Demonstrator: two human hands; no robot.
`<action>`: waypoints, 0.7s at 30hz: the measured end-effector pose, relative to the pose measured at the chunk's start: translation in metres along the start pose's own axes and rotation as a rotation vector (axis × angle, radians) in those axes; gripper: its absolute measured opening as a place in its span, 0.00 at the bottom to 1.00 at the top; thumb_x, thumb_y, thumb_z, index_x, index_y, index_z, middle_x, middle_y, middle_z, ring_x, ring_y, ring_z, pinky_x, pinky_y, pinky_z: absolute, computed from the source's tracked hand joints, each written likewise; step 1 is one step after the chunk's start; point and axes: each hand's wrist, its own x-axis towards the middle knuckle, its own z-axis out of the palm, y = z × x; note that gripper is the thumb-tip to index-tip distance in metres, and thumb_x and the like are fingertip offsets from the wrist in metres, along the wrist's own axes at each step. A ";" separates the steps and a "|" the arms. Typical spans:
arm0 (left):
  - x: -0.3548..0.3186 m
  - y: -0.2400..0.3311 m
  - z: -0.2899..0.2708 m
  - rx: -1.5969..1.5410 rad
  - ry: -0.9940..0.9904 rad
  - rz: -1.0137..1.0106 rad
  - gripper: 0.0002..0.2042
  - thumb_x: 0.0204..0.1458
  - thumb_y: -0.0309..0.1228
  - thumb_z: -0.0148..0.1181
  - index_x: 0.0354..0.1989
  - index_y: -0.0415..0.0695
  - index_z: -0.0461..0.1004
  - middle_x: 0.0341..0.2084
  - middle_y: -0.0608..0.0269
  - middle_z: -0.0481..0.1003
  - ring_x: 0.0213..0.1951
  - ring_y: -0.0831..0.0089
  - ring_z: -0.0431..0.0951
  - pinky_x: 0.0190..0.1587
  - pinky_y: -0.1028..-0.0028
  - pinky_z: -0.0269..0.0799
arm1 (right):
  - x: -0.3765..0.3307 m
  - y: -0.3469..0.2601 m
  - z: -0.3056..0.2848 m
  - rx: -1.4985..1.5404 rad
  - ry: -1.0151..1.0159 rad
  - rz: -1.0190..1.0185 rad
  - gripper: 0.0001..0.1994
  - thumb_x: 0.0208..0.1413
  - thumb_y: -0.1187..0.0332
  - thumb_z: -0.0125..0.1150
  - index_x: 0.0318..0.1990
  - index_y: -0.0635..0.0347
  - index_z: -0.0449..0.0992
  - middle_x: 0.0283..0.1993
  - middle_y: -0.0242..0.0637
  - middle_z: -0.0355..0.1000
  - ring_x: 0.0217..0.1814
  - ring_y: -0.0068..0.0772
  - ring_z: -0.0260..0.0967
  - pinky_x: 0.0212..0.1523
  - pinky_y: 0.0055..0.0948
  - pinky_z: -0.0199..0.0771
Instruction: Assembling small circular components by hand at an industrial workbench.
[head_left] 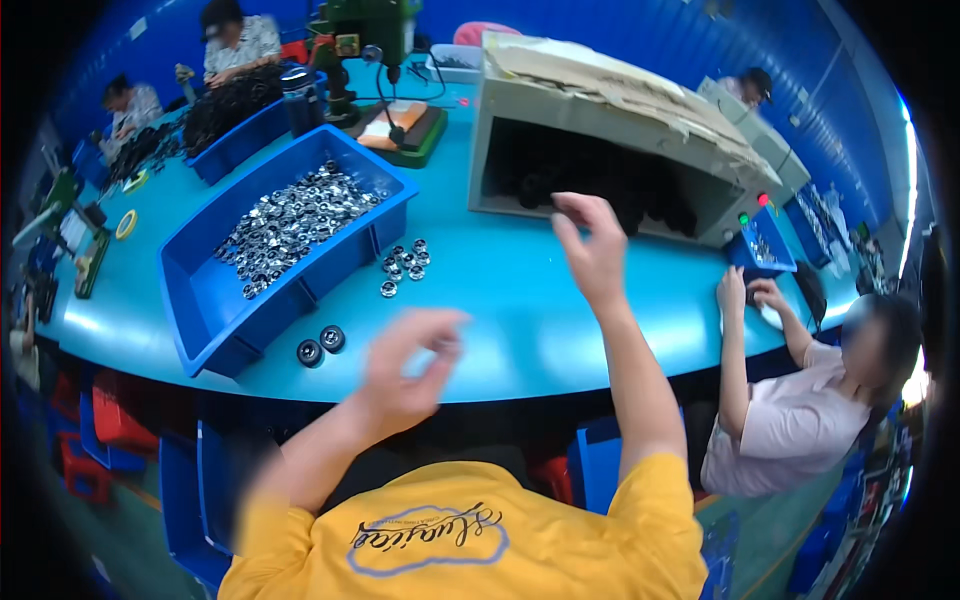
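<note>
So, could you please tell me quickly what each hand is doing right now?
Left hand: blurred, fingers curled; any hold cannot be told.
Right hand: raised, open, empty.

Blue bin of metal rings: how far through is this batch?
Done: two black round parts sit by the table edge, and a small cluster of metal rings lies pulled out beside the blue bin. In hand: nothing clearly; left hand is blurred, right hand is raised, empty, near the grey box opening. Left: the bin's heap of rings is large.
</note>
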 end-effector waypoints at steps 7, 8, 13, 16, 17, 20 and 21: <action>-0.028 -0.091 0.156 -0.245 -0.667 0.292 0.12 0.53 0.25 0.67 0.45 0.49 0.78 0.27 0.62 0.76 0.30 0.60 0.79 0.33 0.62 0.74 | 0.044 0.147 0.072 -0.741 -0.350 -0.195 0.30 0.50 0.61 0.72 0.63 0.42 0.72 0.67 0.35 0.67 0.73 0.44 0.59 0.71 0.63 0.54; -0.027 -0.097 0.162 -0.241 -0.686 0.300 0.11 0.53 0.26 0.67 0.45 0.49 0.78 0.28 0.62 0.76 0.31 0.60 0.79 0.34 0.62 0.74 | 0.049 0.162 0.075 -0.770 -0.338 -0.151 0.30 0.51 0.59 0.71 0.64 0.41 0.72 0.68 0.36 0.66 0.74 0.45 0.57 0.72 0.65 0.51; -0.025 -0.116 0.175 -0.227 -0.717 0.312 0.09 0.55 0.29 0.67 0.44 0.48 0.79 0.28 0.63 0.73 0.32 0.62 0.78 0.35 0.63 0.72 | 0.053 0.259 0.046 -0.976 -0.287 0.020 0.29 0.59 0.46 0.60 0.69 0.30 0.67 0.73 0.33 0.62 0.77 0.45 0.54 0.75 0.70 0.41; -0.023 -0.119 0.175 -0.216 -0.761 0.306 0.09 0.56 0.30 0.66 0.45 0.48 0.80 0.27 0.65 0.71 0.32 0.65 0.76 0.36 0.67 0.70 | 0.063 0.289 0.023 -0.955 -0.258 -0.054 0.29 0.60 0.45 0.60 0.69 0.28 0.67 0.70 0.33 0.65 0.73 0.44 0.59 0.75 0.66 0.45; -0.022 -0.119 0.174 -0.218 -0.794 0.288 0.09 0.57 0.30 0.66 0.46 0.48 0.80 0.27 0.65 0.71 0.32 0.66 0.76 0.36 0.67 0.69 | 0.065 0.298 0.017 -0.956 -0.237 -0.049 0.28 0.60 0.44 0.60 0.68 0.28 0.68 0.68 0.33 0.67 0.72 0.43 0.60 0.75 0.65 0.46; -0.017 -0.121 0.172 -0.228 -0.838 0.260 0.09 0.57 0.30 0.65 0.46 0.48 0.80 0.26 0.66 0.70 0.32 0.69 0.76 0.35 0.69 0.68 | 0.076 0.326 -0.008 -0.979 -0.138 -0.014 0.25 0.60 0.45 0.60 0.65 0.30 0.71 0.61 0.35 0.72 0.69 0.43 0.64 0.73 0.60 0.51; -0.018 -0.122 0.173 -0.230 -0.834 0.252 0.09 0.57 0.30 0.65 0.46 0.48 0.80 0.26 0.66 0.70 0.32 0.69 0.76 0.35 0.69 0.68 | 0.079 0.339 -0.019 -0.995 -0.087 -0.013 0.24 0.60 0.46 0.60 0.63 0.31 0.73 0.59 0.36 0.74 0.67 0.43 0.65 0.73 0.59 0.53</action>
